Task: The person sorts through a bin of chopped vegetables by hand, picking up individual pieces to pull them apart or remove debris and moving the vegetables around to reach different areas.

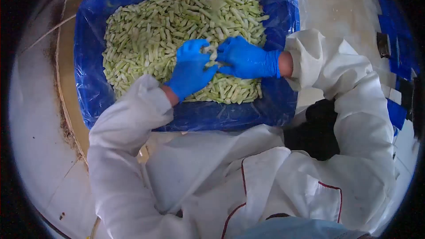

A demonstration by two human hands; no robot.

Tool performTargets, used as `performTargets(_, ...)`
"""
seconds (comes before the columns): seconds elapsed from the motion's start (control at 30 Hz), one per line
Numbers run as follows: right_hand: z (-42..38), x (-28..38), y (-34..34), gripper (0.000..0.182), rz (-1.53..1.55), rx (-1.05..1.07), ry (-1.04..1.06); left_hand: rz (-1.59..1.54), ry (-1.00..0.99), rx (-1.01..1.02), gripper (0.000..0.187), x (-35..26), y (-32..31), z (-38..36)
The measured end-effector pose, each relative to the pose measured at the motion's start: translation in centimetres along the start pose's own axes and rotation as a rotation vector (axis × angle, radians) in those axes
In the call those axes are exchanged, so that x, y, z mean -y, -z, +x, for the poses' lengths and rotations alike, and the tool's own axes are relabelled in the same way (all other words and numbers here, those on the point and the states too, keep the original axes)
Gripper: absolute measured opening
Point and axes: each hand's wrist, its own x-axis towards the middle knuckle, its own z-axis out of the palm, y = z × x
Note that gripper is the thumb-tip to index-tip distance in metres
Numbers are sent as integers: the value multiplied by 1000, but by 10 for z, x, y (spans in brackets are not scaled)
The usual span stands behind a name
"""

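Observation:
A heap of short, pale green cut vegetable sticks (150,31) fills much of a blue crate (274,115) lined with clear plastic film. Both my hands wear blue gloves and meet over the front middle of the heap. My left hand (190,70) is curved, its thumb and fingers apart around a gap that faces the right hand. Opposite it, my right hand (249,58) has its fingers bent together at some pale vegetable pieces (210,54), which show between the two hands. The undersides of the right fingertips are hidden.
White coat sleeves (128,124) reach over the crate's near rim. A pale panel with a brown, stained edge (66,102) runs along the left. Blue and white blocky things (396,110) stand at the far right, and pale floor (336,9) shows behind the crate.

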Motion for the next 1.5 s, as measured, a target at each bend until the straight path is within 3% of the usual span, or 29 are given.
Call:
performTargets(0.07, -1, 15, -4, 27, 231, 13, -175, -45, 99, 47, 27, -2, 13, -2)
performTargets(0.1, 6, 25, 12, 29, 377, 143, -331, -85, 171, 74, 27, -7, 24, 0)
performTargets(0.2, 7, 30, 22, 27, 839, 154, -425, -161, 375, 182, 21, -31, 39, -1)
performTargets(0.23, 3, 30, 18, 25, 857, 157, -350, -178, 439, 222, 19, -37, 41, -3)
performTargets(0.3, -2, 32, 12, 21, 889, 166, -200, -184, 156, 288, 16, -40, 45, -10)
performTargets(0.33, -2, 34, 17, 21, 719, 325, -88, -188, 14, 319, 15, -43, 47, -12)
performTargets(0.4, -2, 40, 31, 22, 373, 637, 137, -137, -113, 615, 16, -55, 50, -9)
performTargets(0.43, -5, 39, 22, 23, 288, 592, 327, -108, -178, 764, 16, -59, 52, -7)
performTargets(0.53, -2, 44, 25, 24, 52, 600, 361, -173, -308, 779, 16, -49, 44, -7)
performTargets(0.63, 11, 37, 47, 27, 100, 605, 20, -32, -124, 776, 18, -39, 72, 8)
performTargets(0.73, 17, 30, 44, 27, 811, 215, -119, -11, 52, 542, 23, -32, 94, 4)
performTargets(0.77, 18, 30, 45, 33, 825, 320, -172, 30, 80, 636, 29, -33, 99, 6)
performTargets(0.87, 16, 36, 36, 33, 770, 442, -272, 73, 121, 667, 28, -38, 97, 3)
performTargets(0.97, 11, 37, 28, 29, 701, 288, -202, -124, 350, 617, 26, -40, 90, -7)
performTargets(1.07, 18, 54, 44, 29, 139, 499, -226, -105, 301, 591, 23, -37, 79, -19)
performTargets(1.17, 10, 48, 19, 26, -10, 249, 22, 10, 159, 671, 25, -42, 75, -15)
performTargets(1.27, 12, 50, 23, 19, -87, 229, 26, -157, 119, 496, 24, -52, 81, -10)
performTargets(1.37, 4, 37, 20, 16, -104, 225, -48, -342, 300, 418, 18, -51, 89, -13)
performTargets(1.5, -7, 11, 38, 12, -217, 342, -70, -334, 531, 409, 26, -34, 99, -26)
